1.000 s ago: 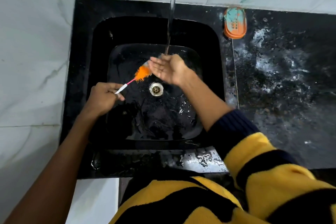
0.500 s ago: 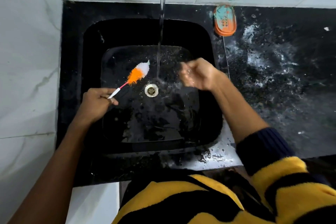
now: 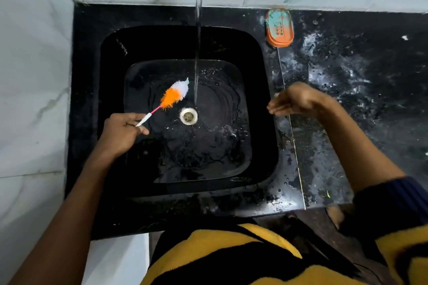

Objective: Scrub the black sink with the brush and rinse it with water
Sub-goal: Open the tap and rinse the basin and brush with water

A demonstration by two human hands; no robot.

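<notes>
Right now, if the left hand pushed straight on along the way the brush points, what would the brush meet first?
Probably the water stream. The left hand aims the brush up and right, bristle tip just left of the stream. Depth is unclear; it may pass in front.

Dim, cool light; wet desk (image 3: 287, 201) glared, right hand (image 3: 294, 102) was motion-blurred, wide-angle bending showed at edges.
</notes>
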